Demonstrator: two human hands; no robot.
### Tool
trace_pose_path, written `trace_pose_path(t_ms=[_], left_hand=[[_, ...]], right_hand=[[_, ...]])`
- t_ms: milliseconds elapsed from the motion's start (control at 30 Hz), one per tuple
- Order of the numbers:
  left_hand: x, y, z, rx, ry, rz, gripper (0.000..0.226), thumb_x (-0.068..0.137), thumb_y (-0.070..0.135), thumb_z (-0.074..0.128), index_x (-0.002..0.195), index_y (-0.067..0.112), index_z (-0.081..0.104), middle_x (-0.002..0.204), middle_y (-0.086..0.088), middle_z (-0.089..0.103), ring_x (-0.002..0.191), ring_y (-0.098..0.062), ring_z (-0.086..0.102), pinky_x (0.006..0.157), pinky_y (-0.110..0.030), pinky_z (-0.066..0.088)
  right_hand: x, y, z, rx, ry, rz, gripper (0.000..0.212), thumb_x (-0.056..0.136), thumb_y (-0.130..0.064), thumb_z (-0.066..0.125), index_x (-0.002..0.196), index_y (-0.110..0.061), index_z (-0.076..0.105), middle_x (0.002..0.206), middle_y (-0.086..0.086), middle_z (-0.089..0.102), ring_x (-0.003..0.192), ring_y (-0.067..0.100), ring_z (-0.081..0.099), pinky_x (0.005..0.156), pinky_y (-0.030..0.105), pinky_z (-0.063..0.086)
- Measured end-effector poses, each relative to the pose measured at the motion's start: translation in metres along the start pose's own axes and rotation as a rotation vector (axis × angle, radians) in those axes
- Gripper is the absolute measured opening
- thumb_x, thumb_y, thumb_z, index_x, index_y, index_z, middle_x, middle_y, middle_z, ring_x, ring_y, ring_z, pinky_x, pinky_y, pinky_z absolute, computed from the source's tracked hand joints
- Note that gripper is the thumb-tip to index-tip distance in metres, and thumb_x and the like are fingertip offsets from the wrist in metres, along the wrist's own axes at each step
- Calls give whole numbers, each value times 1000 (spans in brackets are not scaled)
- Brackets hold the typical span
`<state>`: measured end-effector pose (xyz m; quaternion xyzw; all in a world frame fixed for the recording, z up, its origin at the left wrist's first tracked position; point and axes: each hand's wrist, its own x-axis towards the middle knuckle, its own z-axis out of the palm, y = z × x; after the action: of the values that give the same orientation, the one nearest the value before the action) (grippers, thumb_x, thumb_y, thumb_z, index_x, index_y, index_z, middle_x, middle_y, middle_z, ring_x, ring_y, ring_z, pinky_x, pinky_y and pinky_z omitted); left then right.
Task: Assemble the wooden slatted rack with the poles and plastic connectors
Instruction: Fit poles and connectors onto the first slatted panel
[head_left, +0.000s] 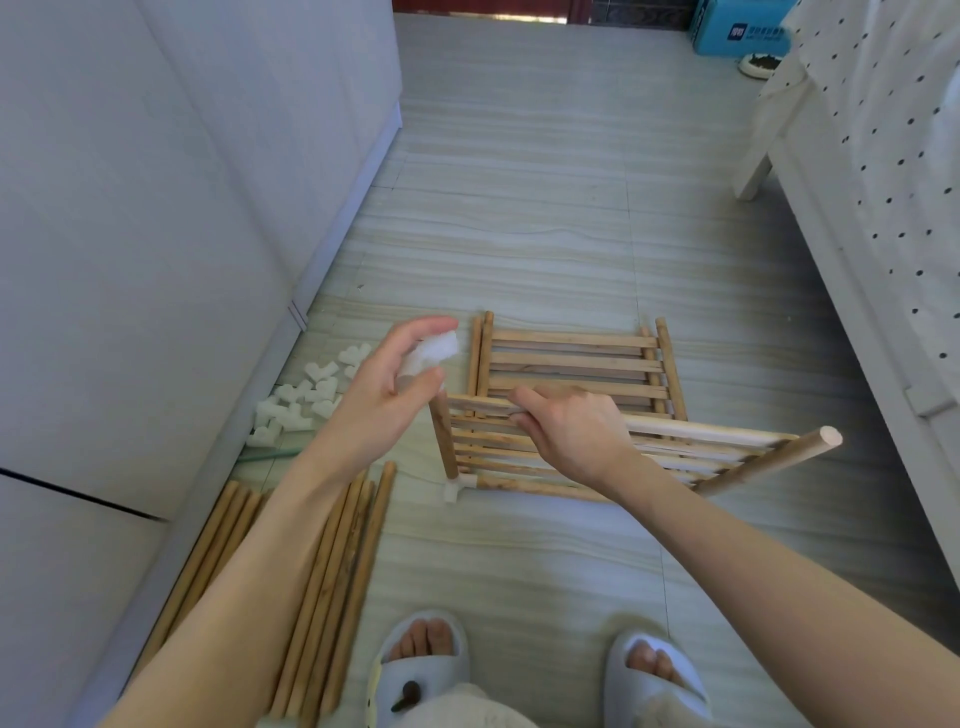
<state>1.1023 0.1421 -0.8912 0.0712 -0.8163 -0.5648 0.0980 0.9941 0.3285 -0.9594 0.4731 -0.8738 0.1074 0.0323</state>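
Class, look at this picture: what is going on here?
A person is building a wooden rack on the floor. The left hand holds a white connector at the top of an upright pole, while the right hand grips the slatted panel. One connector is already fitted at the pole's foot. Spare poles, connectors and another panel lie nearby.

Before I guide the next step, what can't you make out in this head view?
- Connector in left hand: blurred, fingers cover its sockets.
- Upright pole top: hidden behind the left hand.
- Loose poles: forearm crosses them, count unclear.
- Slat panel middle: right hand covers it.
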Motion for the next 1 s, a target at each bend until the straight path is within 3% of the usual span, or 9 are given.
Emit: trace_pose_path(t_ms=[67,133,267,367,533,667,800,933,1000], left_hand=[[0,0,1,22,0,40,38,87,6,49,118,26,58,132,13,47,126,1,40,97,-21,40],[-2,-2,0,36,-13,43,37,87,9,49,119,25,59,131,14,47,126,0,40,98,-21,38],[-8,-3,5,39,-12,-11,34,98,20,46,127,36,48,128,16,50,119,5,45,95,-12,36],[-9,1,12,24,28,-25,31,100,21,37,118,44,45,124,15,50,111,4,49,88,-3,34],[-11,-2,26,102,87,-36,22,102,22,33,114,35,46,113,24,46,119,-12,42,98,-17,31],[-9,-6,34,77,162,-78,18,101,24,32,106,35,45,112,7,48,113,-11,42,90,-13,32],[-5,-8,33,39,156,-56,19,102,23,31,101,34,46,100,9,49,100,-11,44,83,-20,34],[-2,-7,30,25,116,-45,17,102,18,30,106,21,46,96,10,48,85,5,45,78,-9,35],[-1,-5,29,8,107,-47,17,102,15,30,104,20,46,90,8,47,76,6,42,73,-6,35]], right_hand=[[0,0,0,0,-6,0,29,100,-33,33,104,-15,55,82,2,62,59,29,58,46,26,37],[1,0,0,-1,-18,1,29,101,-33,33,105,-15,55,83,2,62,60,30,58,47,26,36],[1,-1,-3,-18,-35,17,29,101,-33,33,110,-15,54,85,3,62,63,30,58,49,26,35],[2,-1,-4,-26,-54,26,30,101,-34,30,113,-17,52,90,2,62,68,30,59,51,28,38],[1,-2,-3,-32,-49,36,30,101,-34,32,112,-15,52,90,3,63,68,31,60,50,27,34],[1,-3,-4,-24,-37,38,28,101,-32,35,111,-14,54,88,4,65,66,33,60,50,27,34],[2,-3,-7,-53,-71,54,30,102,-34,30,115,-16,50,90,3,64,75,32,61,53,28,32],[0,-2,-3,-47,31,41,21,98,-28,45,100,-11,57,73,5,63,58,32,60,42,22,19],[1,-2,0,-51,67,37,17,95,-26,52,92,-11,58,65,3,61,48,29,56,41,19,17]])
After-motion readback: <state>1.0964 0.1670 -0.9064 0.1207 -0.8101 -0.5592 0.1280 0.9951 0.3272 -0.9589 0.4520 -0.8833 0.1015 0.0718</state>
